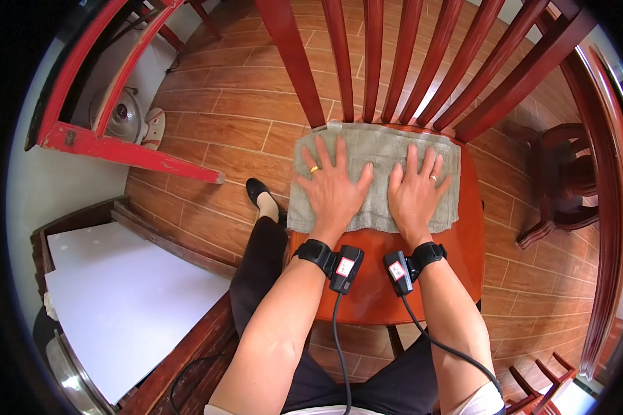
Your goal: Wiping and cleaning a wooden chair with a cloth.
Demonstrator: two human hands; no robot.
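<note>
A grey-green cloth point(379, 140) lies spread over the back part of the seat of a red wooden chair point(363, 306). My left hand point(335, 192) rests flat on the cloth's left half, fingers spread, with a gold-coloured ring on one finger. On the right half, my right hand point(418, 192) lies palm down, also spread and wearing a ring. The two thumbs are apart. Neither hand grips the cloth. Each wrist carries a black strap with a small cabled device. The chair's slatted back point(374, 62) rises beyond the cloth.
At the left are a worn red wooden frame point(135, 155), a fan point(122, 116) and white sheets point(130, 301) on dark wooden furniture, with a metal vessel point(72, 368) beside them. A carved wooden table base point(560, 181) stands at the right. Cables hang from both wrists.
</note>
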